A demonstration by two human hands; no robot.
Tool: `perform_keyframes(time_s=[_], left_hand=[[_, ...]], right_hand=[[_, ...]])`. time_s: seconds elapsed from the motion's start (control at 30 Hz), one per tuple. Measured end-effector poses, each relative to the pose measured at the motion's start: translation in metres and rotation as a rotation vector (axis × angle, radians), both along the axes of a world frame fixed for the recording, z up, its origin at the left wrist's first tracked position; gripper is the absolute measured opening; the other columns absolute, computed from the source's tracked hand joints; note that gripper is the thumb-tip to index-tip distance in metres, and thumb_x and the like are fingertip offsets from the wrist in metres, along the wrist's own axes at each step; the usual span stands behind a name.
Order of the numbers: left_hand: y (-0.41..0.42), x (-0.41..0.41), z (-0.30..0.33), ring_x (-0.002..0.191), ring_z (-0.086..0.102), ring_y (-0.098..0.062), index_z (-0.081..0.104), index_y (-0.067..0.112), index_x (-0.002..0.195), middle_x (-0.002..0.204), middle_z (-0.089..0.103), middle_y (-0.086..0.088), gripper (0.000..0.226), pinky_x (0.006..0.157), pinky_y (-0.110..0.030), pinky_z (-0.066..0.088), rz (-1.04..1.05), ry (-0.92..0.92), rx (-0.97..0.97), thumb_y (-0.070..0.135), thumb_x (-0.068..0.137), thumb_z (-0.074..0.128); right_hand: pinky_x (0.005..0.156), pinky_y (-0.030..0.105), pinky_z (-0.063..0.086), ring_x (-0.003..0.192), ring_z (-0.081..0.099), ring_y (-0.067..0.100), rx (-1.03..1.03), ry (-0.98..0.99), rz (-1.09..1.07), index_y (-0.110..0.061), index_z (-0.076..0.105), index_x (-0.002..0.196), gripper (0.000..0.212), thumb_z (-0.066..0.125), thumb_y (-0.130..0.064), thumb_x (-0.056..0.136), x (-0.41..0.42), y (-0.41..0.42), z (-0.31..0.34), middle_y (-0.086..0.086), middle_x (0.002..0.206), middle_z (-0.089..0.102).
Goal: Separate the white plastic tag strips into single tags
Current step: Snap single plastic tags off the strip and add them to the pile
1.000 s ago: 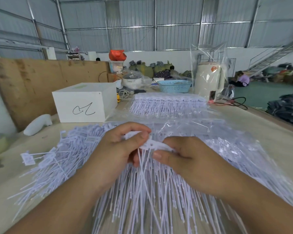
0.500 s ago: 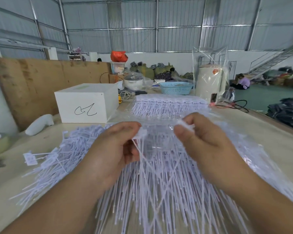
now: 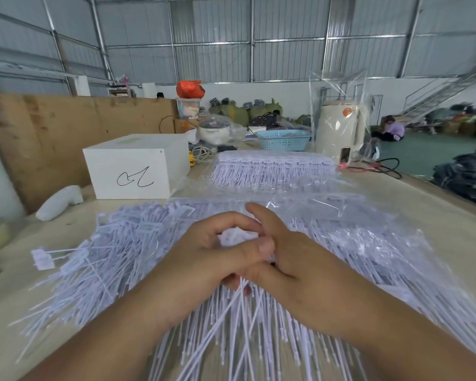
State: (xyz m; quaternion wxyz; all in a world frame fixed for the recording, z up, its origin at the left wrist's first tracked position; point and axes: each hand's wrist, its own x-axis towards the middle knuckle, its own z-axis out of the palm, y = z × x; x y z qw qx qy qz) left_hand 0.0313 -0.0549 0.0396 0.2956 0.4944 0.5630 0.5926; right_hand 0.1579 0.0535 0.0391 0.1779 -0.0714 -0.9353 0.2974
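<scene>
Both hands meet at the middle of the view, gripping one bunch of tags (image 3: 238, 236) between them: the left hand (image 3: 212, 259) has its fingers curled over the white tag heads and its thumb laid across toward the right, and the right hand (image 3: 291, 259) pinches the same bunch from the other side, its forefinger raised above the heads. The bunch's thin tails run from the grip down toward the person, fanning out a little, so its long axis lies roughly away-to-near.

Under the hands, the table (image 3: 451, 243) carries a wide heap of loose tags (image 3: 116, 259), too many to count, heads mostly at the far side and tails pointing near and outward. To the right the heap lies partly under a clear plastic bag (image 3: 327, 210). Farther back lies one stack of uncut tag strips (image 3: 272, 167), heads in a row at the far edge, tails toward the person. Left of it stands one white box (image 3: 138, 166) with a black scribble on its face. One blue basket (image 3: 283, 138) sits behind the strips.
</scene>
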Motion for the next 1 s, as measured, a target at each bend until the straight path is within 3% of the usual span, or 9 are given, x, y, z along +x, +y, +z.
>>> perform_keyframes(time_s=[0.13, 0.3, 0.4, 0.53, 0.57, 0.6, 0.67, 0.8, 1.0], left_hand=[[0.003, 0.000, -0.002, 0.067, 0.068, -0.026, 0.074, 0.023, 0.084, 0.078, 0.073, -0.011, 0.014, 0.061, -0.035, 0.055, 0.084, 0.024, 0.014, 0.023, 0.070, 0.074], [0.002, -0.005, 0.001, 0.065, 0.066, -0.026, 0.074, 0.023, 0.080, 0.076, 0.071, -0.009, 0.021, 0.058, -0.035, 0.056, 0.145, -0.048, 0.087, 0.021, 0.063, 0.087], [0.003, -0.006, 0.000, 0.061, 0.064, -0.026, 0.074, 0.025, 0.078, 0.071, 0.069, -0.005, 0.022, 0.062, -0.041, 0.057, 0.166, -0.078, 0.106, 0.033, 0.058, 0.076], [0.007, -0.001, 0.000, 0.066, 0.064, -0.025, 0.074, 0.021, 0.076, 0.082, 0.067, -0.012, 0.015, 0.057, -0.036, 0.058, 0.170, -0.297, 0.211, 0.025, 0.062, 0.072], [0.007, -0.001, 0.000, 0.069, 0.062, -0.027, 0.073, 0.020, 0.076, 0.084, 0.066, -0.013, 0.014, 0.060, -0.037, 0.059, 0.181, -0.358, 0.224, 0.023, 0.063, 0.071], [0.007, -0.001, 0.000, 0.069, 0.060, -0.028, 0.073, 0.019, 0.076, 0.084, 0.065, -0.013, 0.012, 0.063, -0.040, 0.059, 0.202, -0.401, 0.234, 0.021, 0.065, 0.070], [0.007, -0.003, 0.001, 0.063, 0.059, -0.026, 0.072, 0.018, 0.077, 0.078, 0.065, -0.010, 0.010, 0.067, -0.043, 0.056, 0.257, -0.423, 0.245, 0.019, 0.068, 0.067], [0.006, 0.002, 0.001, 0.054, 0.059, -0.025, 0.073, 0.022, 0.079, 0.072, 0.065, -0.007, 0.015, 0.062, -0.038, 0.051, 0.274, -0.304, 0.187, 0.026, 0.065, 0.071], [0.005, 0.003, 0.000, 0.052, 0.058, -0.012, 0.072, 0.026, 0.084, 0.064, 0.065, 0.002, 0.014, 0.053, -0.025, 0.048, 0.155, -0.126, 0.119, 0.024, 0.070, 0.072]], right_hand=[[0.057, 0.021, 0.043, 0.060, 0.058, 0.000, 0.030, 0.001, -0.006, -0.037, 0.020, 0.148, 0.069, 0.049, -0.060, 0.090, 0.000, 0.005, -0.001, -0.008, 0.078, 0.068], [0.050, 0.024, 0.031, 0.044, 0.042, 0.004, -0.042, 0.035, -0.003, -0.039, 0.058, 0.091, 0.017, 0.054, -0.056, 0.090, 0.006, 0.017, 0.004, -0.013, 0.053, 0.050], [0.048, 0.028, 0.030, 0.042, 0.034, 0.005, -0.086, 0.029, -0.057, -0.027, 0.053, 0.069, 0.029, 0.058, -0.043, 0.093, 0.008, 0.022, 0.003, -0.009, 0.049, 0.042], [0.048, 0.026, 0.026, 0.041, 0.047, 0.004, -0.190, 0.287, -0.222, -0.024, 0.060, 0.079, 0.023, 0.055, -0.041, 0.094, 0.002, 0.013, 0.007, -0.012, 0.052, 0.055], [0.053, 0.025, 0.041, 0.044, 0.053, 0.002, -0.251, 0.407, -0.314, -0.020, 0.061, 0.083, 0.027, 0.054, -0.043, 0.093, 0.002, 0.018, 0.008, -0.012, 0.055, 0.060], [0.075, 0.019, 0.034, 0.086, 0.045, -0.004, -0.277, 0.521, -0.390, -0.010, 0.058, 0.083, 0.036, 0.054, -0.045, 0.092, 0.005, 0.023, 0.010, -0.017, 0.095, 0.045], [0.052, 0.027, 0.023, 0.046, 0.023, 0.003, -0.269, 0.619, -0.386, -0.004, 0.046, 0.075, 0.048, 0.055, -0.049, 0.088, 0.015, 0.031, 0.017, -0.011, 0.057, 0.028], [0.038, 0.017, 0.032, 0.036, 0.036, 0.002, -0.185, 0.252, -0.084, -0.041, 0.051, 0.108, 0.031, 0.052, -0.057, 0.082, 0.010, 0.014, 0.008, -0.015, 0.051, 0.052], [0.081, 0.047, 0.053, 0.092, 0.066, 0.013, 0.003, 0.093, 0.000, -0.056, 0.008, 0.141, 0.062, 0.040, -0.068, 0.089, -0.004, 0.008, -0.012, -0.002, 0.107, 0.069]])
